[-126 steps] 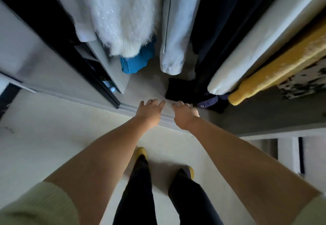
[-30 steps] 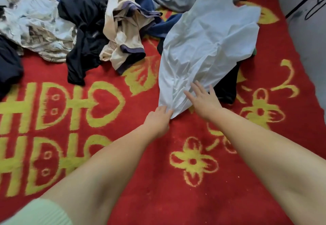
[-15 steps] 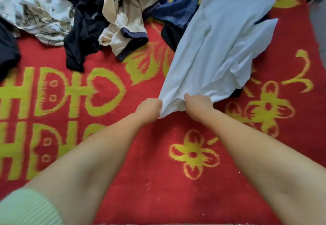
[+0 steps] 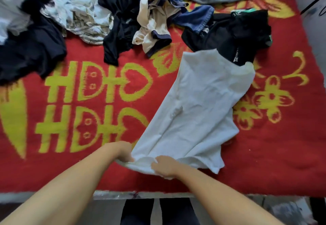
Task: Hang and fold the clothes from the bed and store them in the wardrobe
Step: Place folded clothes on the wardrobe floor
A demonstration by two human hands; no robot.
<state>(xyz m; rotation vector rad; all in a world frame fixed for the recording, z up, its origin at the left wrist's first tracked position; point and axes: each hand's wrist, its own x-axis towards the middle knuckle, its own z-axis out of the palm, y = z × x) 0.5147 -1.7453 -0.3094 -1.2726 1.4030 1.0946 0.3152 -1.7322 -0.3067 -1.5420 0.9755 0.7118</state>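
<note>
both hands hold the near edge of the white shirt (image 4: pixel 199 104). the left hand (image 4: pixel 121 151) has its fingers curled round the hem, and the right hand (image 4: pixel 164 166) pinches the cloth just beside it. i think they hold it there so the shirt can be pulled flat near the front of the bed (image 4: pixel 264 163), ready to fold. the shirt lies on the red cover, stretched away from the hands. it is plain white and a bit wrinkled. its far end touches a black top (image 4: pixel 243 30). more clothes (image 4: pixel 88 13) sit in a messy pile at the back of the bed, so much is left to do.
</note>
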